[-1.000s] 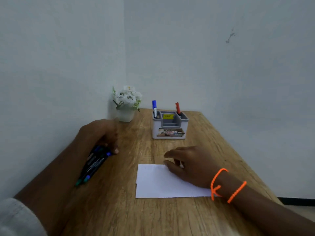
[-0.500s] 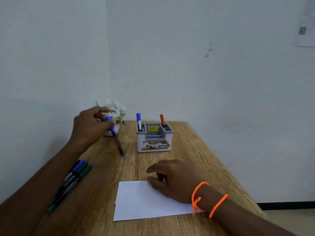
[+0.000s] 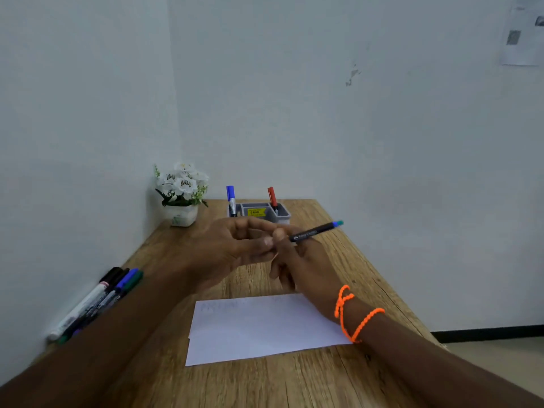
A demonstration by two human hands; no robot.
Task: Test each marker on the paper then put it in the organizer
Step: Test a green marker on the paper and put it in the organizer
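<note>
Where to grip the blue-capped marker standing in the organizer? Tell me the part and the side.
Pinch the blue-capped marker by its cap, coming straight down from above. It stands upright in the organizer's left compartment, only its upper part clear of the rim, so the barrel is likely walled in.

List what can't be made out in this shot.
- Head view: the marker's cap end is hidden where the fingers of the left hand and right hand meet.
- Organizer: front covered by the hands.
- Paper: faint marks, too pale to read.
- Spare markers: partly behind the left forearm.
- Wall sheet: cut off by the right edge.
</note>
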